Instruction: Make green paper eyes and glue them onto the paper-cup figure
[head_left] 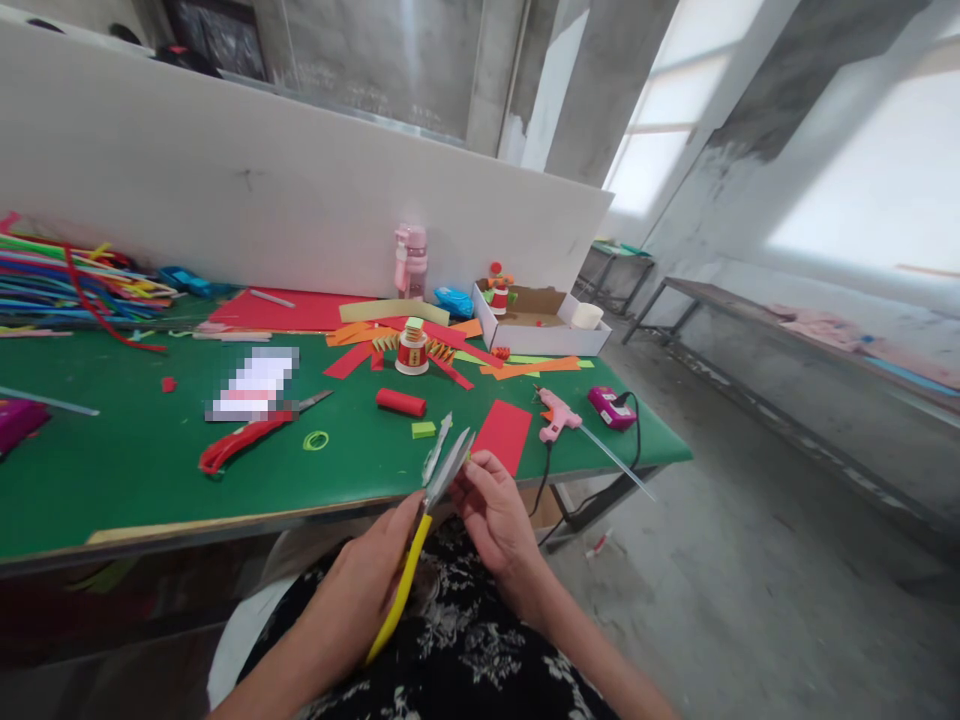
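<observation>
At lower centre of the frame, our left hand (pixel 379 555) grips scissors (pixel 415 566) while our right hand (pixel 491 510) pinches a green scrap (pixel 469 456), best kept back from the blades (pixel 451 468)

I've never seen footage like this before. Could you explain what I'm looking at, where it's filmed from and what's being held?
There is no machine here, just a person's two bare hands. The single picture comes from a camera worn on the head, looking forward and down. The left hand holds yellow-handled scissors; the right hand has its fingers close to the blades, pinching something small and greenish. On the green table lie red paper, a red roll, a pink glue gun and red-handled scissors.
</observation>
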